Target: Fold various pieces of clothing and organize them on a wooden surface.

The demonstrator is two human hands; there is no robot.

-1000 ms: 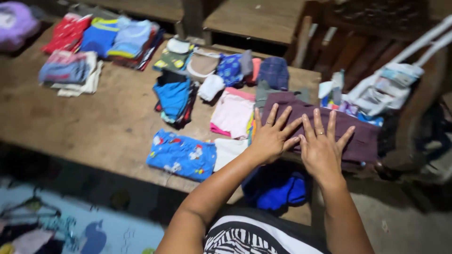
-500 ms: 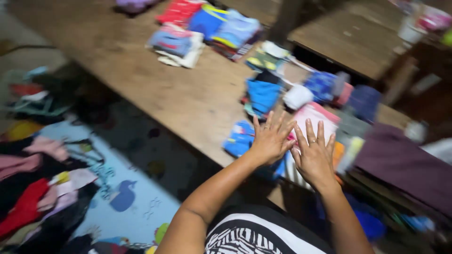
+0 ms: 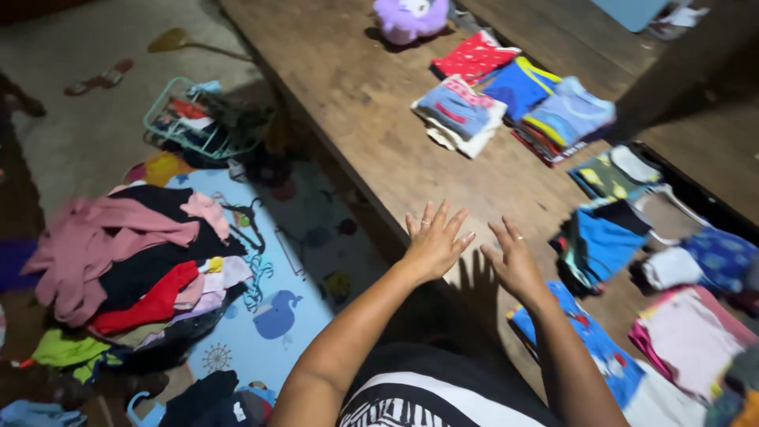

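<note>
A heap of unfolded clothes (image 3: 134,269) sprawls across a blue play mat (image 3: 269,316) at lower left; a wire basket (image 3: 198,119) sits above it, and what looks like a purple plush toy (image 3: 409,17) tops the frame.

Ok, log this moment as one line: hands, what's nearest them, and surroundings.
left hand: open, empty, above wooden table edge | right hand: open, empty, near blue patterned garment | folded stacks on table | unsorted clothes pile on floor
</note>
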